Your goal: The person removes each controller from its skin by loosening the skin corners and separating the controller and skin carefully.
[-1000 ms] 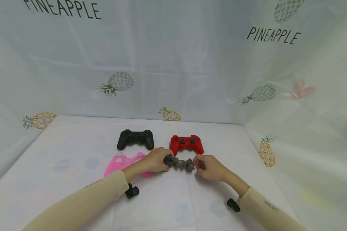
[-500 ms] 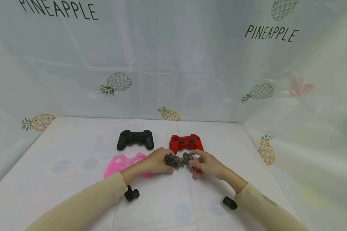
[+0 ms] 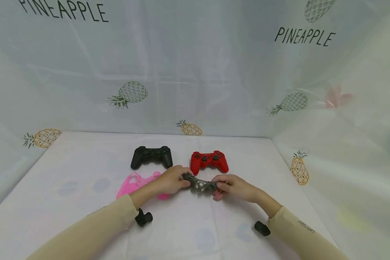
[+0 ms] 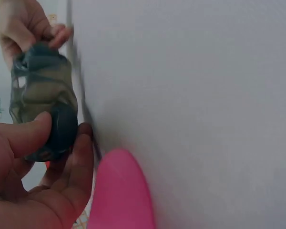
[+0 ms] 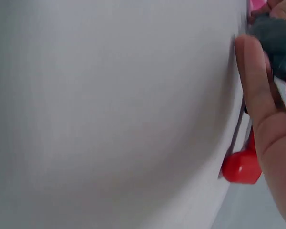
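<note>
A dark grey, soft game controller cover point(image 3: 202, 185) with holes in its face stretches between both hands, just above the table. My left hand point(image 3: 173, 179) pinches its left end, and in the left wrist view the thumb presses a rounded dark end point(image 4: 64, 128). My right hand point(image 3: 236, 188) grips the right end between thumb and fingers. In the right wrist view, part of the cover point(image 5: 274, 40) shows behind the long fingers. Beneath my left forearm lies a pink controller cover point(image 3: 132, 185), partly hidden by that arm.
Behind the hands, a black game controller point(image 3: 151, 156) lies at left and a red game controller point(image 3: 209, 161) at right. The table point(image 3: 182, 231) has a white cloth. A pineapple-print curtain point(image 3: 195, 72) hangs behind and at the sides.
The right hand, apart from the cover a second ago, has reached its right end and now holds it. The cover has turned and looks more stretched out. My left hand has shifted slightly left.
</note>
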`<state>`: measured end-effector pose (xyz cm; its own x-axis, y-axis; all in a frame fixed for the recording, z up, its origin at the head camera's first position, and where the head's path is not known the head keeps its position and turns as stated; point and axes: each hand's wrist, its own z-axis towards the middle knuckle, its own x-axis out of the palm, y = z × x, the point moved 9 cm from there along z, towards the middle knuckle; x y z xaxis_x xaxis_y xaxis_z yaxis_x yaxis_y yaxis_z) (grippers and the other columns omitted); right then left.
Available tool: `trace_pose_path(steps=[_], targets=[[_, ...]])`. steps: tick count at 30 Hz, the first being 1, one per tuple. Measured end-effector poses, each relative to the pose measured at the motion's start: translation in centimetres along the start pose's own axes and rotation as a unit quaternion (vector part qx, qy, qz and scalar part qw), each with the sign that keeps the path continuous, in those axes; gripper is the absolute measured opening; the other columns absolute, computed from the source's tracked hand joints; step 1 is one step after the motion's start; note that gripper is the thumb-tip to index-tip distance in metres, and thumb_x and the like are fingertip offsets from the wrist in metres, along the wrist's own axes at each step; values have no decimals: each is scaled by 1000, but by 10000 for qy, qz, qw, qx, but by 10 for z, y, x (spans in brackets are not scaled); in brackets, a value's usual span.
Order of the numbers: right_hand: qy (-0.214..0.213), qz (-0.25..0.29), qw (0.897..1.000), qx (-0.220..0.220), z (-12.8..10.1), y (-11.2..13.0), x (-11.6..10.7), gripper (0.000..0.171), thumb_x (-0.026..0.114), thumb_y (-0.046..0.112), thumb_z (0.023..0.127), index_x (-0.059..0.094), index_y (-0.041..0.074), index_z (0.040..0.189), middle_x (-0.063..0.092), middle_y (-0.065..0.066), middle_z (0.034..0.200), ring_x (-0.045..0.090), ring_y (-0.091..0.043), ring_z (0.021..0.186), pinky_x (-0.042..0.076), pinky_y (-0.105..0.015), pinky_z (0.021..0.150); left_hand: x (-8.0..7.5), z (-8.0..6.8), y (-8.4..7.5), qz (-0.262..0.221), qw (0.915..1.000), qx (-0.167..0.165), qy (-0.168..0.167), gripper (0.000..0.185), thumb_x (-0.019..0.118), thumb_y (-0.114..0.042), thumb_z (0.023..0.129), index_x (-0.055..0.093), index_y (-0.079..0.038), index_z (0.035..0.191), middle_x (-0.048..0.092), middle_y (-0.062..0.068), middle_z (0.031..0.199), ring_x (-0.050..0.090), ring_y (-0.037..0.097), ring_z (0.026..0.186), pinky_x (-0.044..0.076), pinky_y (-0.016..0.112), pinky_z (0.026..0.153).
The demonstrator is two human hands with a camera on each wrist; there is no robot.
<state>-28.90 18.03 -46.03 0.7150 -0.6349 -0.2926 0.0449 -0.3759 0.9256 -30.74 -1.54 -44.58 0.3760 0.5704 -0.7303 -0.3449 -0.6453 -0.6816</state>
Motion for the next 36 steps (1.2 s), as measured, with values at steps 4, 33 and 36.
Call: trace_pose_path(steps=[4,33,36], targets=[[611,23,9981,-94,-6,2,4,26,46,13,115,64,-1,126,74,-27,113,75,-40,106,58,-40,99,-1,-5,6,-179,9998,-24,105,27,78,-8,96,74,-20,120,65,-1,109,58,16,97,48,39,91],[-981,-1270,9858,-490,-14,17,-9,43,73,-3,93,61,9,133,65,-10,107,66,-24,92,55,-27,82,13,-13,-2,-821,9966,16,121,19,64,-29,108,62,-29,127,70,-1,114,63,18,103,50,44,95],[-1172,-1161,9859,-292,-17,15,-13,55,74,-2,93,53,8,142,63,-9,99,62,-20,86,53,-27,76,8,-13,2,-1067,9940,-107,-200,32,69,-24,105,56,-24,134,71,2,101,64,17,90,50,40,84]])
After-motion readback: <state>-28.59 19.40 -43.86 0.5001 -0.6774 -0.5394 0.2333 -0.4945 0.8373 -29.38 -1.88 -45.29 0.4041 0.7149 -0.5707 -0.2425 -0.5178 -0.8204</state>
